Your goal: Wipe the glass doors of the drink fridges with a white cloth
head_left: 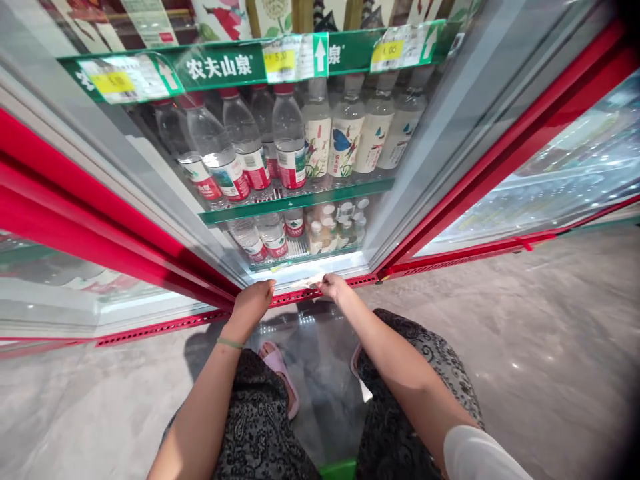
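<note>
At the bottom edge of a glass-fronted drinks fridge (320, 300), my right hand (334, 287) pinches a thin white piece (309, 281), paper or cloth, lying along the sill. My left hand (254, 301) is closed at the lower left corner of the same front, next to the red door frame (170, 233). Its fingertips are mostly hidden, so what they grip does not show. Behind the glass, water bottles with red caps (290, 140) and bottles with pale illustrated labels (345, 133) stand upright on a shelf (300, 200), with smaller bottles (330, 230) below.
Green shelf strips carry price tags (280, 60). Red-framed fridge units flank this one, including a glass-fronted one on the right (540, 160). Grey floor (525, 347) lies below. My patterned trouser legs (260, 420) and a pink slipper (280, 373) are close to the fridge base.
</note>
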{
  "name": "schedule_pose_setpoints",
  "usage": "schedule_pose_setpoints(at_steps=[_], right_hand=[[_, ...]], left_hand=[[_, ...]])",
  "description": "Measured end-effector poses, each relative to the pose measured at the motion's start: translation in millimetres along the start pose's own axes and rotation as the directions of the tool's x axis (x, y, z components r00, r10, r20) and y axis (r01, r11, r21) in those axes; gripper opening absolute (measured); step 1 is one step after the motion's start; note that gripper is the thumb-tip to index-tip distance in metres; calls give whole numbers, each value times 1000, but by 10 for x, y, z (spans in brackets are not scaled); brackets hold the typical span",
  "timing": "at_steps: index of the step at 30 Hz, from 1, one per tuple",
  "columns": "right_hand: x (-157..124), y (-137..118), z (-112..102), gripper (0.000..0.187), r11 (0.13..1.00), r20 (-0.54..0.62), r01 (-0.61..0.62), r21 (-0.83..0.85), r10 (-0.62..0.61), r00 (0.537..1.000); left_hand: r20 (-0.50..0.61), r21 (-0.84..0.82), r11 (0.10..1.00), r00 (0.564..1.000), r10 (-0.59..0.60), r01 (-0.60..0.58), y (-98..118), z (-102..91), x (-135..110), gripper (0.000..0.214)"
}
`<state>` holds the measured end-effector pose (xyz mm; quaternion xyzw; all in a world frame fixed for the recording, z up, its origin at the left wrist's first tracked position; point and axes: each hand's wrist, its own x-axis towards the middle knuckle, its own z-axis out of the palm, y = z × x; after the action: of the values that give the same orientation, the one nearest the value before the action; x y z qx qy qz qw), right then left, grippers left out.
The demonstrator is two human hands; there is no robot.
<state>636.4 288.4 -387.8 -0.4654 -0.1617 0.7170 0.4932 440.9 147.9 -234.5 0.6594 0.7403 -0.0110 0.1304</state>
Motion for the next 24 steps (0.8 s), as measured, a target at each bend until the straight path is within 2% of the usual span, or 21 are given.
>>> schedule_pose_setpoints(at_steps=[3, 5, 7, 10, 14, 16, 19, 21, 24], right_hand=[[63, -325, -158, 40, 991, -84, -131, -38, 127, 988], [64, -474, -202, 41, 986, -126, -160, -51, 153, 980], [17, -492, -170, 41, 986, -154, -153, -67, 141, 978], [-129, -294, -26, 40, 990, -198, -110, -91, 90, 976], [-383, 235, 298, 41, 992, -258, -72, -103, 43, 965], [-508, 556, 531, 41, 989, -252, -102, -107, 73, 965], [-642, 961, 873, 40, 973, -176, -201, -112, 179, 968], [-664, 1074, 978, 40, 962, -132, -245, -118, 229, 964], [-593, 949, 850, 40, 968, -141, -214, -131, 196, 971]], left_hand=[[-22, -15, 1000, 1000, -17, 16, -104, -17, -102, 37], [-43, -36, 999, 999, -22, 21, -147, -26, -157, 37], [-67, -69, 997, 998, -21, 16, -173, -48, -191, 38], [-101, -123, 992, 995, -17, 5, -186, -111, -210, 40], [-123, -164, 987, 992, -22, 2, -183, -188, -227, 39], [-130, -170, 985, 991, -26, 3, -195, -206, -253, 39], [-138, -172, 985, 990, -32, 8, -248, -225, -313, 38], [-139, -169, 985, 989, -42, 18, -307, -241, -359, 38], [-136, -162, 986, 988, -67, 44, -410, -262, -420, 38]])
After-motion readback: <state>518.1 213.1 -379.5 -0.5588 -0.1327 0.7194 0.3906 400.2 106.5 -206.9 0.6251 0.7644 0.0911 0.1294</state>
